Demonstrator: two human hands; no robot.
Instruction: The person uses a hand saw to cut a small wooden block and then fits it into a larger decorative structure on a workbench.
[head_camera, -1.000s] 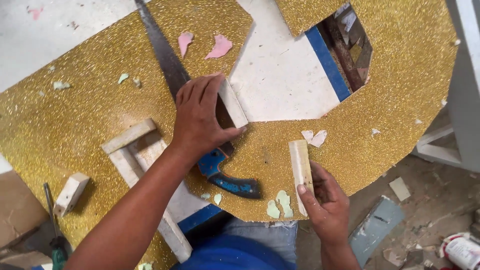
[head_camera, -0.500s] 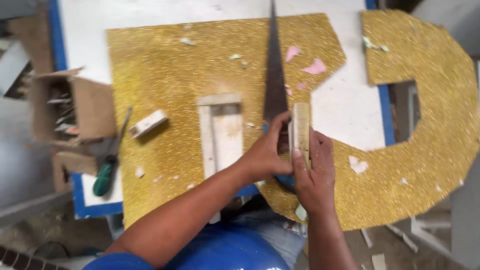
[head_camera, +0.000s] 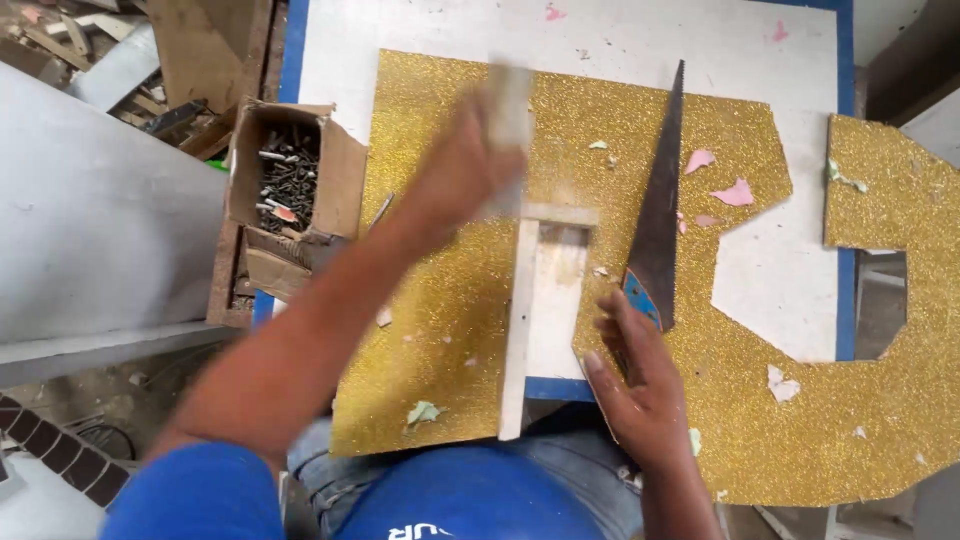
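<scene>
- Wood block (head_camera: 510, 95), pale and blurred, sat in the left hand (head_camera: 470, 160), which was clenched around it above the gold glitter sheet (head_camera: 450, 300), up past the top end of the wooden frame (head_camera: 545, 300).
- Left of that hand, a cardboard box (head_camera: 340, 170) of dark screws (head_camera: 288, 170) stood at the desk (head_camera: 620, 30) edge, well apart from the block.
- Right of the frame, a handsaw (head_camera: 660, 210) lay flat on the glitter sheet, blade pointing away from the person.
- Its blue handle (head_camera: 640, 300) lay under the fingers of the right hand (head_camera: 640, 390), which was grasping it.
- Pink scraps (head_camera: 735, 193) lay just right of the blade.
</scene>
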